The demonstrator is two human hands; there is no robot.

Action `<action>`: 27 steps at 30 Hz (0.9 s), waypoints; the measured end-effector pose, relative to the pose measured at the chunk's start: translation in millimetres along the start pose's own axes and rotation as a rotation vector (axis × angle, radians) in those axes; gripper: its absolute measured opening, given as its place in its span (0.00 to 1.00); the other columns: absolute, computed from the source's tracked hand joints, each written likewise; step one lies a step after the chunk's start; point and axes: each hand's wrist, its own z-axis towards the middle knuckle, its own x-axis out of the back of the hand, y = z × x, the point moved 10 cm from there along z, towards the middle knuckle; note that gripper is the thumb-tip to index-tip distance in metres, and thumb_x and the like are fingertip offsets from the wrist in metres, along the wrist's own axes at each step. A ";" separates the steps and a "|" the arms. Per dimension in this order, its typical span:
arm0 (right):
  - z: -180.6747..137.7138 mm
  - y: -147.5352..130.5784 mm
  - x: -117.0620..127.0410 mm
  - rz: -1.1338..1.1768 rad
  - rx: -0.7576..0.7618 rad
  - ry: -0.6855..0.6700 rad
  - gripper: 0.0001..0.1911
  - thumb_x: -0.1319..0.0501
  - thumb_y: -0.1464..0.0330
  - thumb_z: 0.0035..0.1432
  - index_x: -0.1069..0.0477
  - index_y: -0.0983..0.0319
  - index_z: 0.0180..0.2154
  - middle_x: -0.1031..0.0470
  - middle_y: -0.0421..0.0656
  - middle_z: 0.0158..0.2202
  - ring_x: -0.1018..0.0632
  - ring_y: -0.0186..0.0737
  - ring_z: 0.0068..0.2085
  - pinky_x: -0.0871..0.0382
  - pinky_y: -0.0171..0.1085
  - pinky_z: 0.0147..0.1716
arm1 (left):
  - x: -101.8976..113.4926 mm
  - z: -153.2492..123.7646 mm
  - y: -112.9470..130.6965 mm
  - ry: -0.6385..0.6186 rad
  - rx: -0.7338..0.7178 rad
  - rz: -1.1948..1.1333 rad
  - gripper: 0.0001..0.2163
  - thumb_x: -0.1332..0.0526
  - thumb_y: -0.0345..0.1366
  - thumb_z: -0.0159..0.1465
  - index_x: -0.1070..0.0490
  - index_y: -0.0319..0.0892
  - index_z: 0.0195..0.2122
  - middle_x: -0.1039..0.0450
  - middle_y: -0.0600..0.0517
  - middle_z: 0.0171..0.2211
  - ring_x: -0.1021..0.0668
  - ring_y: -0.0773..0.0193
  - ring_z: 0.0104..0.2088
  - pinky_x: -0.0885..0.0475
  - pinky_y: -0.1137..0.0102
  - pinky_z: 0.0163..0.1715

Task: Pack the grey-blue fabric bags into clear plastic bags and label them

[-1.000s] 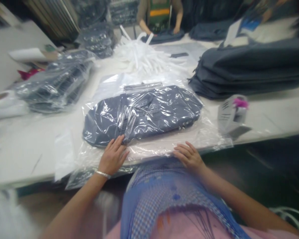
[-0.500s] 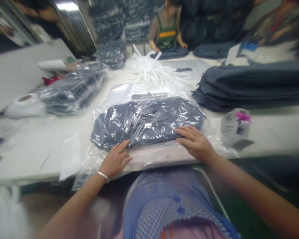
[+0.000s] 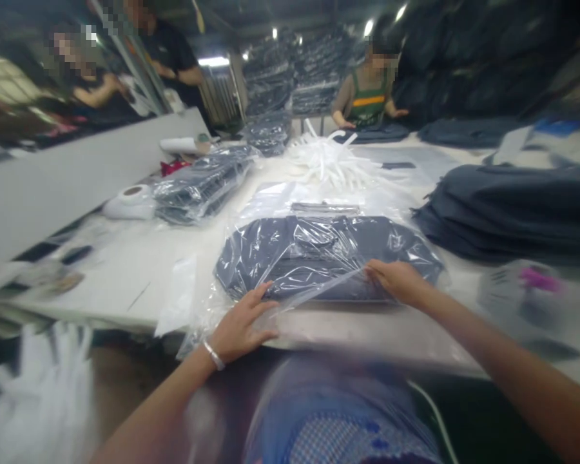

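A folded dark grey-blue garment (image 3: pixel 265 248) lies in front of me inside a clear plastic bag (image 3: pixel 319 288). My right hand (image 3: pixel 399 281) pinches the front edge of the bag near the right half of the garment, and the film is drawn into a taut slanting fold. My left hand (image 3: pixel 244 322), with a silver bracelet on its wrist, rests open at the front left of the bag, fingers apart and touching the plastic. A flat greyish strip (image 3: pixel 325 207) lies just behind the garment.
Bagged dark garments (image 3: pixel 198 187) are stacked at left, beside a white roll (image 3: pixel 133 201). White strips (image 3: pixel 326 158) lie in a heap behind. Unbagged dark garments (image 3: pixel 512 206) are piled at right, near a blurred box (image 3: pixel 507 299). A co-worker (image 3: pixel 370 96) stands across the table.
My right hand has gone from lying spread on the bag to gripping its film and pulling up a fold. The left hand stays at the front left. The camera view has shifted.
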 end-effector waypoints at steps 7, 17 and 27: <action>-3.2 7.3 -6.3 0.031 -0.027 0.030 0.18 0.54 0.60 0.68 0.28 0.57 0.38 0.21 0.44 0.27 0.22 0.44 0.27 0.45 0.35 0.26 | 7.7 -50.0 -13.9 0.268 0.247 0.292 0.16 0.45 0.27 0.64 0.27 0.41 0.51 0.24 0.42 0.51 0.23 0.53 0.50 0.26 0.58 0.52; -3.4 16.8 -12.3 0.059 -0.052 0.029 0.20 0.54 0.57 0.67 0.28 0.56 0.36 0.24 0.42 0.23 0.25 0.42 0.24 0.44 0.35 0.25 | 58.0 -30.5 -54.0 0.248 -0.033 0.294 0.15 0.49 0.26 0.67 0.24 0.45 0.45 0.26 0.48 0.56 0.26 0.59 0.57 0.30 0.61 0.58; 18.6 26.7 -26.6 0.448 -0.005 -0.232 0.24 0.51 0.49 0.64 0.29 0.58 0.30 0.26 0.39 0.23 0.23 0.40 0.28 0.34 0.36 0.33 | 14.9 24.4 -145.3 -0.234 0.516 -0.523 0.15 0.48 0.48 0.66 0.30 0.44 0.32 0.20 0.52 0.28 0.19 0.60 0.27 0.24 0.69 0.26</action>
